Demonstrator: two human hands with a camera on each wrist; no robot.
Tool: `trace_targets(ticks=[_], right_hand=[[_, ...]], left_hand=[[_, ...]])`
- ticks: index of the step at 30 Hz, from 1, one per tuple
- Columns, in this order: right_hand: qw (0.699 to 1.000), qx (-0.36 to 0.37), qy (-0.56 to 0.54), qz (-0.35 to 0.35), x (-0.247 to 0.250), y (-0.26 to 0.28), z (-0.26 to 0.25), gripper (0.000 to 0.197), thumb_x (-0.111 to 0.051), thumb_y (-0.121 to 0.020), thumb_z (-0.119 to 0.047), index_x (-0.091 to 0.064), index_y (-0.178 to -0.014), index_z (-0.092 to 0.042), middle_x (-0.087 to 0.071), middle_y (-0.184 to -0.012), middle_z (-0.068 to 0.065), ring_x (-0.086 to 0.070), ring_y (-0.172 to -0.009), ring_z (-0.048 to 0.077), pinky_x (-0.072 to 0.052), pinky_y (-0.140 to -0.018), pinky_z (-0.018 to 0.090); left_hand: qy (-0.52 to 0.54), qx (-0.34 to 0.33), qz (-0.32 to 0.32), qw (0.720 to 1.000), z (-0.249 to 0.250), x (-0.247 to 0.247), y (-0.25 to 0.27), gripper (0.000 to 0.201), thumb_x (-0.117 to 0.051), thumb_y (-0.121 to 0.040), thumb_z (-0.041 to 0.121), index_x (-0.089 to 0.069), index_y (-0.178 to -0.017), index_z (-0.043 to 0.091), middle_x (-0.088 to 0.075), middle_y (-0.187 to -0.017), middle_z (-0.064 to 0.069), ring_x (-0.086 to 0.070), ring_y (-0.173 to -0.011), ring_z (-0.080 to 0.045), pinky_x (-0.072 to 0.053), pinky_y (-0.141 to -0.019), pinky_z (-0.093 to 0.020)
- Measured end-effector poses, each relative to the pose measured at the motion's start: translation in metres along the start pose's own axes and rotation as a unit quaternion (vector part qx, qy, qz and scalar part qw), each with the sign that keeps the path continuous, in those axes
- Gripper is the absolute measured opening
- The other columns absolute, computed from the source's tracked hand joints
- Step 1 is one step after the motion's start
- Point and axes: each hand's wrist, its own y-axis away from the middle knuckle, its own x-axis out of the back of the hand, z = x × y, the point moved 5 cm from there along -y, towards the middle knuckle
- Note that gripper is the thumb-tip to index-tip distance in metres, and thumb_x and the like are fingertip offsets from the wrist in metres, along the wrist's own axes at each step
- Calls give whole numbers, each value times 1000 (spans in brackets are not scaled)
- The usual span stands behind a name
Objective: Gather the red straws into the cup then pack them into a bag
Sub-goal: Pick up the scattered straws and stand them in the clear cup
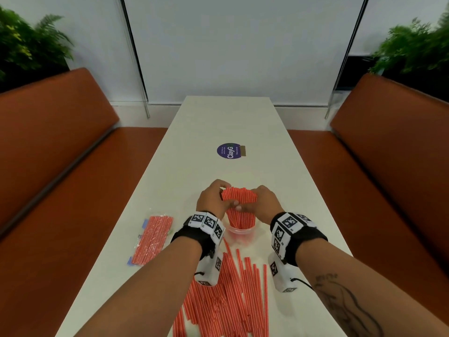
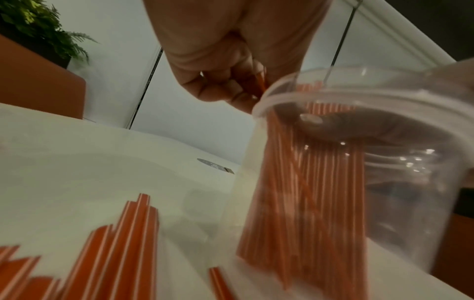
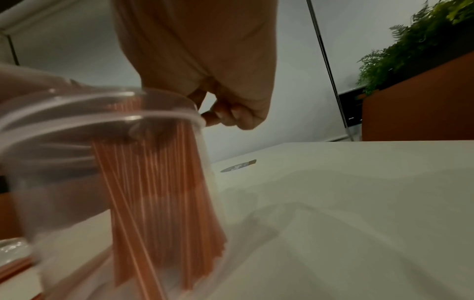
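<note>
A clear plastic cup (image 1: 243, 232) stands on the white table (image 1: 228, 122) between my wrists, with a bundle of red straws (image 1: 239, 196) upright in it. My left hand (image 1: 213, 198) grips the bundle's top from the left, and my right hand (image 1: 264, 200) grips it from the right. Seen from the left wrist, the cup (image 2: 384, 162) shows the straws (image 2: 307, 192) through its wall, below my curled fingers (image 2: 220, 85). The right wrist view has the cup (image 3: 77, 162), the straws (image 3: 159, 192) and my fingers (image 3: 231, 113). Many loose straws (image 1: 230, 293) lie near the table's front edge.
A clear bag packed with red straws (image 1: 151, 239) lies to the left of the cup. A purple round sticker (image 1: 230, 152) sits mid-table. Orange benches (image 1: 60, 147) run along both sides, with plants (image 1: 31, 42) behind them.
</note>
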Motion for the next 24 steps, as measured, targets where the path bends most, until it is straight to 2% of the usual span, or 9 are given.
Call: trace_targets(ticks=[3, 4, 6, 8, 11, 13, 16, 22, 24], right_hand=[[999, 10, -17, -31, 3, 2, 0, 32, -72, -80, -31, -59, -66, -5, -59, -65, 5, -57, -58, 19, -44, -54, 26], [999, 21, -27, -41, 3, 1, 1, 32, -71, -81, -34, -63, -73, -4, -66, -74, 11, -64, -66, 25, -50, -61, 33], [998, 37, -23, -54, 5, 2, 5, 44, -70, -81, -35, -63, -114, -7, -66, -114, 15, -65, -100, 31, -53, -88, 42], [999, 35, -17, -34, 9, 8, 9, 75, -70, -82, -31, -33, -145, -17, -42, -145, 8, -50, -127, 27, -44, -103, 39], [988, 134, 56, 53, 15, 20, 0, 75, -57, -91, -31, -12, -151, -25, -19, -159, -1, -27, -144, 19, -30, -115, 47], [966, 209, 143, 51, 7, 25, -6, 66, -48, -96, -28, -13, -151, -24, -15, -160, -3, -18, -148, 16, -27, -116, 47], [955, 208, 212, 4, -3, 24, -3, 62, -44, -97, -22, -15, -151, -22, -17, -160, -2, -16, -148, 16, -32, -112, 46], [966, 182, 169, 74, 17, 33, -9, 66, -39, -95, -45, -9, -151, -25, -12, -161, 0, -22, -146, 19, -29, -112, 48], [972, 155, 131, 118, 29, 40, -9, 64, -44, -96, -39, -13, -151, -24, -18, -159, 1, -27, -144, 20, -30, -111, 47]], left_hand=[[19, -6, -7, 1000, -1, 1, -2, 49, -79, -72, 20, -58, -115, 14, -63, -100, -2, -57, -86, -16, -50, -82, -31], [43, 0, -18, 999, -3, 1, -3, 57, -81, -69, 20, -56, -120, 14, -63, -105, -3, -56, -87, -16, -51, -85, -33], [81, 4, -48, 996, -7, 1, -3, 72, -82, -67, 17, -47, -131, 16, -60, -122, -4, -56, -96, -17, -52, -92, -39], [78, -15, -62, 995, -10, 2, 0, 81, -81, -69, 15, -40, -138, 21, -53, -133, -1, -54, -105, -17, -50, -95, -39], [-65, -108, -45, 991, -6, 3, 9, 72, -70, -81, 25, -34, -143, 27, -46, -142, 6, -51, -122, -15, -44, -102, -34], [-170, -183, -62, 966, 1, -4, 15, 64, -61, -87, 32, -34, -144, 25, -41, -149, 4, -45, -133, -15, -37, -111, -37], [-223, -199, -87, 950, 3, -13, 13, 62, -62, -86, 32, -37, -143, 25, -39, -150, 5, -43, -135, -15, -35, -112, -37], [-143, -160, -17, 977, 11, 4, 14, 55, -63, -86, 28, -44, -137, 19, -46, -145, 3, -50, -127, -17, -39, -108, -39], [-120, -145, 7, 982, 8, 14, 18, 45, -61, -88, 25, -50, -131, 19, -52, -138, 3, -57, -118, -18, -44, -103, -37]])
